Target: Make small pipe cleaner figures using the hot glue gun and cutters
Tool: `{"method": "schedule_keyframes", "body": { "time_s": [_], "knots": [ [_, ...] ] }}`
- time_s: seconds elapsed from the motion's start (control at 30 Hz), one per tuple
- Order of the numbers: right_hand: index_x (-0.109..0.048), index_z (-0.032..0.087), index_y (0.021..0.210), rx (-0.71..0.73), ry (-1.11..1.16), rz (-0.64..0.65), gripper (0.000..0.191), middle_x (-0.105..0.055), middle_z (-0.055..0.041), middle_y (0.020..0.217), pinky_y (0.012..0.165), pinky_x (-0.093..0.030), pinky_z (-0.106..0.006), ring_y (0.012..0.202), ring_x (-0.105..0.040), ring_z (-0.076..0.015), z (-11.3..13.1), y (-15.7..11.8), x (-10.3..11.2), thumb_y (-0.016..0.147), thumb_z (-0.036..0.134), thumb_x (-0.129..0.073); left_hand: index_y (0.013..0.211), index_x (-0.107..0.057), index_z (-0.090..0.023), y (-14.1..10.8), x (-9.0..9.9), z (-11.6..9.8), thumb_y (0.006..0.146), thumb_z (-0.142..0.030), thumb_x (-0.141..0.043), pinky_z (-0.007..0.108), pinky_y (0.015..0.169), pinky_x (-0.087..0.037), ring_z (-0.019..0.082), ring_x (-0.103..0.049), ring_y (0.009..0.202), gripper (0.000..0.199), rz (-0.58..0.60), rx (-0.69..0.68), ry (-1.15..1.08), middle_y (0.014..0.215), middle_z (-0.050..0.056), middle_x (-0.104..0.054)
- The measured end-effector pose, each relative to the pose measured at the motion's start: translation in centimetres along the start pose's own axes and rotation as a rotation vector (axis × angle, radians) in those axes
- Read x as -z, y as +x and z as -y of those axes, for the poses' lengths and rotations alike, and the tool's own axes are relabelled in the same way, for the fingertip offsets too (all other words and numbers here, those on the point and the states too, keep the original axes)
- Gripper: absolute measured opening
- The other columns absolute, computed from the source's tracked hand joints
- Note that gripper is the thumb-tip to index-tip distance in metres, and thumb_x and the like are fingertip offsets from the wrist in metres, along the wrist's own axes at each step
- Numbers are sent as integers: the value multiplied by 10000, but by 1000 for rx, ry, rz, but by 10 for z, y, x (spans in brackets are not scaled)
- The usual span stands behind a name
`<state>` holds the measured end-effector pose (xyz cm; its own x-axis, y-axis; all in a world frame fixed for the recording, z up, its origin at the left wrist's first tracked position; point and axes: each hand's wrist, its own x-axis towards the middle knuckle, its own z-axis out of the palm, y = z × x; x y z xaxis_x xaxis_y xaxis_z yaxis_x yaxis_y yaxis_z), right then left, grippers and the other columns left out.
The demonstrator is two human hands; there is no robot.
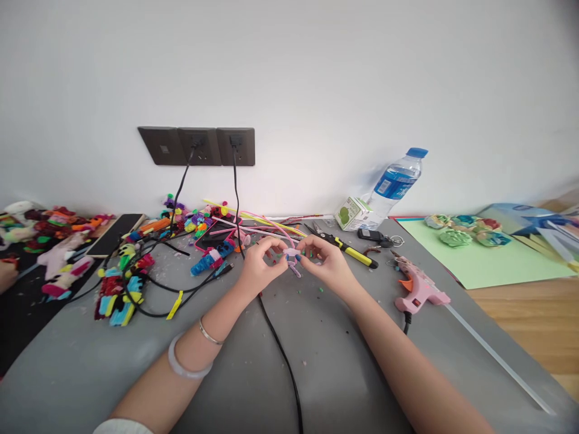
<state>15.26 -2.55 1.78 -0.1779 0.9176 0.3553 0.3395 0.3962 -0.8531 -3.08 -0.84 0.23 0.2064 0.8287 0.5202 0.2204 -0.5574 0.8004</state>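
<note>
Two hands share one small thing in my view: a pale pink fuzzy piece [291, 254], held over the middle of the tabletop [325, 361], somewhat toward its far edge. The left hand [261, 265] has its fingers pinched closed on the piece's left side; the right hand [329, 265] pinches the right side likewise. I judge neither hand nearer; the piece sits squarely between them. Its long axis is hard to tell, but a lilac end [295, 272] points down toward the near edge.

Toward the far edge, right of centre, a bottle [398, 178] wears a blue label with pale characters and a barcode-like patch; I can't read the words. Beside it, a green-and-white box [353, 213] carries print too small to read, as does the yellow cable tag [174, 305] toward the left edge.
</note>
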Motion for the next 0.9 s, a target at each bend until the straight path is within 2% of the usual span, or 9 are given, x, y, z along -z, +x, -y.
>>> {"method": "schedule_keyframes", "body": {
  "time_s": [0.17, 0.27, 0.4, 0.57, 0.7, 0.9],
  "knots": [
    [-621, 203, 844, -60, 73, 9, 79, -628, -9, 804, 635, -382, -275, 698, -526, -138, 1, 1, 0, 786, 243, -655, 852, -642, -182, 0, 1, 0, 742, -131, -599, 235, 643, -472, 134, -624, 750, 129, 20, 2, -30, 860, 29, -699],
    [-634, 205, 847, -145, 258, 13, 151, -638, -21, 838, 651, -405, -279, 731, -547, -152, 0, 2, 2, 767, 316, -696, 941, -647, -183, 1, 2, -1, 758, -132, -625, 237, 667, -487, 145, -636, 806, 191, 56, 16, -118, 923, 46, -694],
    [-656, 209, 858, -347, 551, 59, 225, -630, -8, 776, 631, -402, -270, 677, -534, -136, -2, 3, 4, 751, 389, -740, 1112, -619, -192, 0, 3, 0, 796, -196, -685, 241, 689, -501, 171, -649, 892, 323, 115, 67, -260, 977, 68, -688],
    [-671, 193, 865, -571, 808, 225, 273, -653, -19, 775, 655, -420, -277, 682, -565, -129, -6, 2, 5, 714, 376, -805, 1091, -647, -201, -1, 1, 7, 821, -221, -692, 246, 735, -505, 165, -642, 907, 275, 137, 81, -339, 1007, 63, -683],
    [-679, 182, 883, -625, 861, 273, 261, -647, -6, 748, 645, -414, -260, 675, -564, -110, -7, 2, 4, 727, 343, -812, 1043, -668, -196, -1, 0, 11, 830, -245, -700, 254, 745, -510, 154, -642, 863, 222, 155, 83, -370, 1023, 65, -694],
    [-688, 174, 880, -625, 875, 249, 302, -656, -4, 738, 632, -424, -233, 675, -570, -104, -6, 2, 2, 701, 359, -846, 981, -636, -188, -1, -1, 13, 813, -288, -726, 253, 731, -510, 148, -622, 828, 215, 115, 94, -399, 940, 46, -663]
  ]
}}
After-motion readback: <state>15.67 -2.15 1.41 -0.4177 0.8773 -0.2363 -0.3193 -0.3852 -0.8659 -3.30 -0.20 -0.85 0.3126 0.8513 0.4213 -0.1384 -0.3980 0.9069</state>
